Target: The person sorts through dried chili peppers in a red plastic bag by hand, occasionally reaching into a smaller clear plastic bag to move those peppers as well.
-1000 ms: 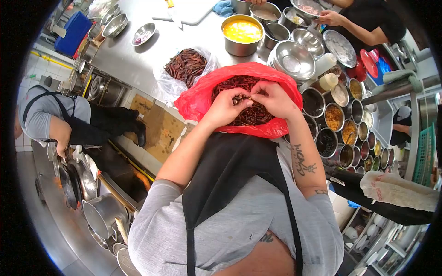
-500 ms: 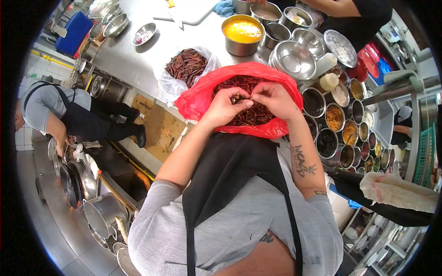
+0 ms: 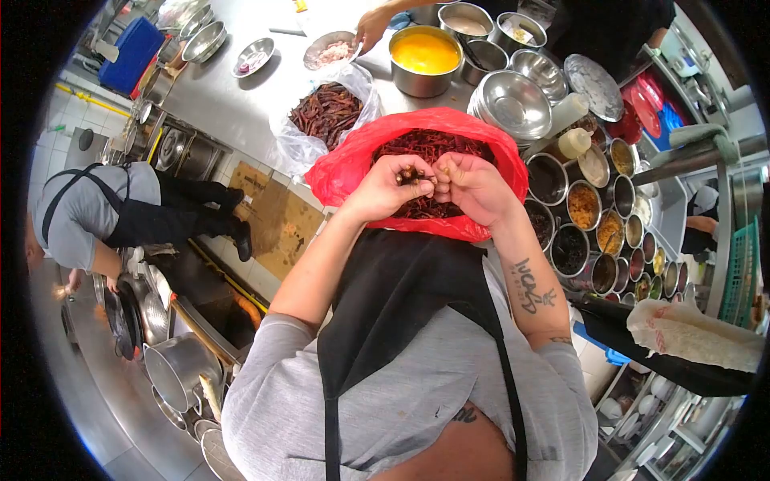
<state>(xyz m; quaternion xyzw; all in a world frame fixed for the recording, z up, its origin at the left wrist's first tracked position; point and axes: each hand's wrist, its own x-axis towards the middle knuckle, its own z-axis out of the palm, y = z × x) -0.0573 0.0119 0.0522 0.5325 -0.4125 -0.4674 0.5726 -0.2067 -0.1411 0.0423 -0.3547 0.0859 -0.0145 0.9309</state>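
Observation:
A red plastic bag (image 3: 337, 178) lies open before me, with dark red dried chilies (image 3: 433, 207) inside. Over it, my left hand (image 3: 393, 186) is curled round several dark chili stems. My right hand (image 3: 473, 184) is closed in a pinch against the fingertips of the left; something small and yellowish shows between its fingers, too small to name. Beyond the red bag on the left, a clear plastic bag (image 3: 293, 151) holds larger dried chilies (image 3: 326, 112).
A pot of yellow liquid (image 3: 423, 60) and stacked steel bowls (image 3: 513, 103) stand beyond the red bag. Many food containers (image 3: 583, 204) line the right. Another person's hand (image 3: 371, 29) touches a bowl of pale food (image 3: 331, 51). A co-worker (image 3: 104, 204) bends over pans at left.
My right hand has turned and its fingers have closed up more. A bowl of pale food and another person's hand have appeared on the table, where a white board lay. The co-worker at left has shifted.

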